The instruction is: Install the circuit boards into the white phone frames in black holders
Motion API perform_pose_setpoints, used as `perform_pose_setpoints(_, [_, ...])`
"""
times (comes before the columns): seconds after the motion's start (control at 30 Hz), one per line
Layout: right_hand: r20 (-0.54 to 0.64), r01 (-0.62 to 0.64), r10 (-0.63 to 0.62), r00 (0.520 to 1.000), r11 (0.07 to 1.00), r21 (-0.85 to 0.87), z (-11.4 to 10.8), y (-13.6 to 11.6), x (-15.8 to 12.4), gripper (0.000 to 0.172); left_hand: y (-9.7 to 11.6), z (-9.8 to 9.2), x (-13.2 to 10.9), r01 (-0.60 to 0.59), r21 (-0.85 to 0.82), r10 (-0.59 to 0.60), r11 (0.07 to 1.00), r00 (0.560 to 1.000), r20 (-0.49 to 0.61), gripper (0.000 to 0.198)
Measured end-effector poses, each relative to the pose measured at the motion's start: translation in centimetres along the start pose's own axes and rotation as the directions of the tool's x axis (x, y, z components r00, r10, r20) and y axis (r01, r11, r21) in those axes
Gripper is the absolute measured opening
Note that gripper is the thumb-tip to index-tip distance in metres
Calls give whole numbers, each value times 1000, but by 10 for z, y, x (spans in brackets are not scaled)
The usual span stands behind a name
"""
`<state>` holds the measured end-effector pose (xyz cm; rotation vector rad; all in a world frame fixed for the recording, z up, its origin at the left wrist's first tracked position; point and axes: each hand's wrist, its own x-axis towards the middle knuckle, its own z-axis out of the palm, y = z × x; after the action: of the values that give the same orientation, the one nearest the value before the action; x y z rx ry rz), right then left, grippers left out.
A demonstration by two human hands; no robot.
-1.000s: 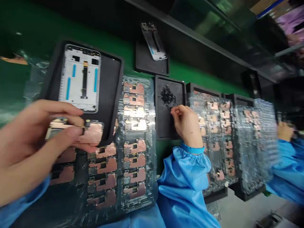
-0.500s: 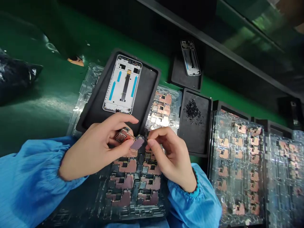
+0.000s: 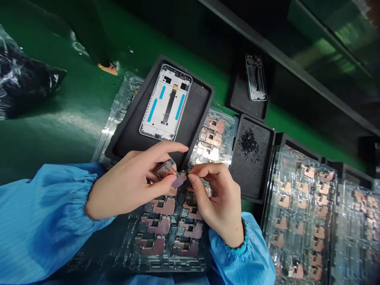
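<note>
My left hand (image 3: 133,180) holds a small phone circuit board (image 3: 179,180) between thumb and fingers, tilted above a clear tray. At the board's right end, the thumb and forefinger of my right hand (image 3: 218,198) are pinched together. Whatever sits between those fingertips is too small to make out. Under both hands lies a clear plastic tray (image 3: 130,253) with rows of copper-coloured circuit boards (image 3: 154,225). Just beyond my left hand, a white phone frame (image 3: 166,103) with blue strips and a dark ribbon cable rests in a black tray (image 3: 194,107).
A black tray (image 3: 246,178) to the right holds a pile of tiny black parts (image 3: 249,144). Further right stand clear trays (image 3: 271,245) of boards. A second phone frame (image 3: 256,77) lies at the back. A dark plastic bag (image 3: 26,79) sits at far left.
The camera view has shifted, so the trays and phone frames appear further right. My right fingertips have come closer to the board's end and now meet it. My left hand keeps its hold.
</note>
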<state>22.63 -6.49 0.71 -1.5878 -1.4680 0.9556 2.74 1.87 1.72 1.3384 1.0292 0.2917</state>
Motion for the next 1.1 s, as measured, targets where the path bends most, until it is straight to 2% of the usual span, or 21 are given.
perform_pose_setpoints(0.23, [-46,24,-30,998,991,-128,8,-1,-2,22,-1,-6,4,-88,74,79,993,990,115,44])
perform_pose_setpoints(0.37, [-59,14,-22,998,992,-128,10,-3,0,20,1,-7,3,-140,111,126,984,984,123,45])
perform_pose_setpoints(0.5, [7,-32,32,999,999,-36,4,-5,2,17,1,-7,3,-194,126,172,973,971,166,47])
perform_pose_setpoints(0.67, [119,-65,57,991,996,66,-2,-6,3,13,3,-12,5,-194,139,160,971,962,222,49])
perform_pose_setpoints(0.87, [110,-21,19,994,1000,20,2,-7,1,13,8,-15,6,-158,124,123,980,960,251,50])
perform_pose_setpoints(0.93, [107,-29,21,994,997,71,4,-8,0,15,9,-15,7,-155,103,124,983,958,257,51])
perform_pose_setpoints(1.0, [89,-95,78,993,976,198,6,-9,0,16,8,-14,6,-147,75,122,986,957,263,53])
perform_pose_setpoints(1.1, [104,-250,227,968,871,422,8,-11,2,22,7,-13,5,-97,-18,99,995,964,245,52])
